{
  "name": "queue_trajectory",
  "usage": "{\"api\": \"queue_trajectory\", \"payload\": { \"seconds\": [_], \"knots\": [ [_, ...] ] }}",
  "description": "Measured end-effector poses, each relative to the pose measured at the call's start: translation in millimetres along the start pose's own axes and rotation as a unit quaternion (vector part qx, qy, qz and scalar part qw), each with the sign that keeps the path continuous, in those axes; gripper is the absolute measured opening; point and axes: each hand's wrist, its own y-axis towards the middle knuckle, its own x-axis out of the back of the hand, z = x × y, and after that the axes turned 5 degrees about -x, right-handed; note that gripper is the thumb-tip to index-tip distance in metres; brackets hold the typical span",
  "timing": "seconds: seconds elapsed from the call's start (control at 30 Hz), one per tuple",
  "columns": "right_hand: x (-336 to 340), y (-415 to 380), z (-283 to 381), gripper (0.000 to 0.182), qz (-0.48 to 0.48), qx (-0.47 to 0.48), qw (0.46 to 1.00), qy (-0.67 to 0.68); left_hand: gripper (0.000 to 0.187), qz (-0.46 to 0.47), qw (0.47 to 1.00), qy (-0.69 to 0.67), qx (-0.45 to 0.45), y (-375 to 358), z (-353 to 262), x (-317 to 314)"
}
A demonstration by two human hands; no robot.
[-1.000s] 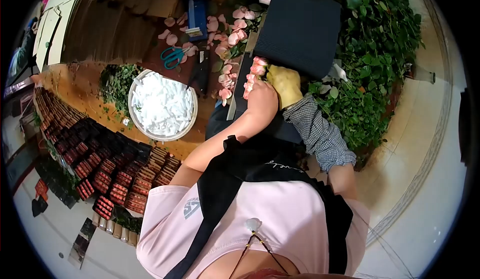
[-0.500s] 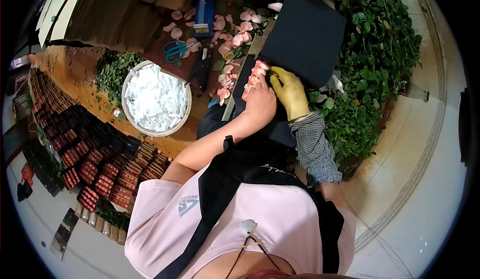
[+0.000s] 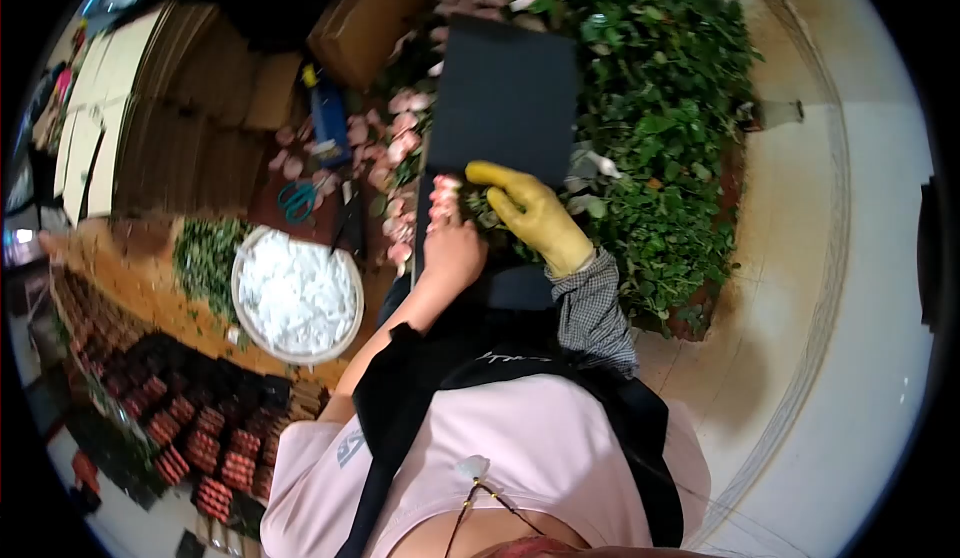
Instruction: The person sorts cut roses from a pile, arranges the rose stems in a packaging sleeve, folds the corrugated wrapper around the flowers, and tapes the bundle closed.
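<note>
On my head feed, the yellow-gloved right hand (image 3: pixel 535 218) has uncurled since a second ago, thumb and fingers now apart, nothing visible between them. That leaves, I judge, only the bare left hand (image 3: pixel 455 258) tending the pink roses (image 3: pixel 443 196), rowed by the black sheet's (image 3: pixel 508 98) near left corner. Its fingertips touch them; whether they grip, I cannot tell.
</note>
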Motion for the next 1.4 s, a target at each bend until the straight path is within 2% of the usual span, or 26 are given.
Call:
{"api": "queue_trajectory", "payload": {
  "seconds": [0.07, 0.1, 0.17, 0.2, 0.27, 0.33, 0.4, 0.43, 0.47, 0.53, 0.57, 0.6, 0.63, 0.67, 0.7, 0.77, 0.83, 0.9, 0.93, 1.03, 1.13, 1.17, 1.23, 1.3, 1.37, 1.4],
  "knots": [
    [26.5, 0.1, -5.7, 0.034, -0.211, 0.064, 0.975, 0.011, 0.039, -0.009, 1.000, 0.009, -0.015, 1.4, 3.7, -6.4],
    [44.4, 5.5, -17.6, 0.038, -0.291, 0.050, 0.956, 0.004, 0.037, -0.015, 1.000, 0.007, -0.020, 1.0, 3.8, -4.9],
    [63.1, 16.9, -12.2, 0.044, -0.369, -0.083, 0.921, 0.092, 0.036, 0.011, 1.000, 0.002, -0.023, 1.9, 4.0, 1.1],
    [73.3, 25.3, -47.3, 0.047, -0.311, -0.131, 0.935, 0.112, 0.036, 0.029, 0.999, 0.001, -0.021, 2.5, 2.7, 4.2],
    [81.0, 22.3, -38.3, 0.051, -0.223, -0.186, 0.948, 0.132, 0.036, 0.039, 0.998, 0.025, -0.034, 3.5, 5.4, 4.8],
    [84.2, 14.7, -7.7, 0.047, -0.289, -0.075, 0.940, 0.167, 0.036, 0.055, 0.996, 0.040, -0.049, 5.3, 13.3, -0.8],
    [99.8, 0.4, 12.7, 0.045, -0.285, 0.057, 0.937, 0.197, 0.035, 0.061, 0.997, 0.031, -0.044, 5.1, 13.5, 0.8],
    [110.3, -4.5, 6.4, 0.050, -0.220, 0.111, 0.949, 0.197, 0.035, 0.069, 0.997, 0.016, -0.032, 4.3, 12.6, 2.2],
    [122.1, -11.2, 7.4, 0.053, -0.031, 0.139, 0.950, 0.276, 0.035, 0.068, 0.997, 0.017, -0.039, 3.8, 12.7, 2.2],
    [131.1, -18.4, 33.7, 0.057, 0.171, -0.015, 0.955, 0.241, 0.034, 0.053, 0.997, 0.028, -0.057, 2.3, 21.9, -11.2],
    [116.1, -2.5, 15.9, 0.052, 0.228, -0.003, 0.949, 0.220, 0.033, 0.036, 0.996, 0.037, -0.074, 4.1, 23.6, -15.5],
    [96.3, 15.8, -7.7, 0.048, 0.256, 0.010, 0.959, 0.122, 0.033, 0.032, 0.996, 0.035, -0.072, 4.7, 17.0, -6.0],
    [80.7, 27.4, -21.9, 0.045, 0.285, 0.023, 0.958, 0.025, 0.031, -0.043, 0.990, -0.002, -0.131, 3.0, 6.3, 11.2],
    [72.3, 28.5, -14.0, 0.045, 0.305, -0.018, 0.952, 0.014, 0.029, -0.119, 0.975, -0.037, -0.184, 1.0, 1.2, 21.0],
    [61.5, 32.7, -4.8, 0.045, 0.331, -0.055, 0.942, 0.002, 0.029, -0.125, 0.978, -0.032, -0.166, -1.0, 7.2, 15.6],
    [50.6, 45.6, -20.8, 0.050, 0.336, 0.018, 0.938, -0.088, 0.026, -0.057, 0.953, 0.177, -0.237, -11.0, 29.1, 1.7],
    [37.3, 43.4, -23.8, 0.051, 0.316, 0.023, 0.937, -0.145, 0.031, -0.020, 0.964, 0.200, -0.173, -23.1, 40.3, 32.0],
    [24.1, 30.5, -14.3, 0.050, 0.300, 0.009, 0.927, -0.226, 0.040, 0.105, 0.984, -0.095, -0.107, -32.8, 74.1, 56.4],
    [13.4, 23.8, -30.2, 0.050, 0.259, 0.025, 0.935, -0.241, 0.046, 0.161, 0.953, -0.245, -0.077, -36.6, 82.8, 72.3],
    [6.8, 20.3, -56.5, 0.056, 0.273, -0.001, 0.922, -0.275, 0.037, 0.121, 0.975, -0.176, 0.060, -47.1, 97.0, 144.3],
    [-6.1, 12.2, -55.8, 0.060, 0.265, 0.021, 0.894, -0.361, 0.032, -0.059, 0.986, -0.113, 0.105, -40.9, 157.3, 166.6],
    [-19.6, 7.6, -47.0, 0.069, 0.287, -0.014, 0.845, -0.451, 0.033, -0.130, 0.981, -0.105, 0.097, -27.8, 178.0, 174.7],
    [-42.5, -18.7, -79.5, 0.078, 0.207, 0.003, 0.843, -0.496, 0.041, -0.193, 0.965, -0.045, 0.171, 8.0, 203.1, 195.6],
    [-45.5, -22.3, -75.5, 0.083, 0.206, -0.027, 0.840, -0.501, 0.053, -0.252, 0.944, 0.058, 0.204, 47.6, 253.3, 180.4],
    [-41.1, -18.0, -68.5, 0.082, 0.222, -0.030, 0.848, -0.481, 0.062, -0.234, 0.944, 0.070, 0.220, 77.1, 289.4, 164.1],
    [-43.4, -17.4, -73.2, 0.082, 0.224, -0.039, 0.839, -0.494, 0.074, -0.173, 0.949, 0.114, 0.236, 84.6, 283.4, 170.0]
  ]
}}
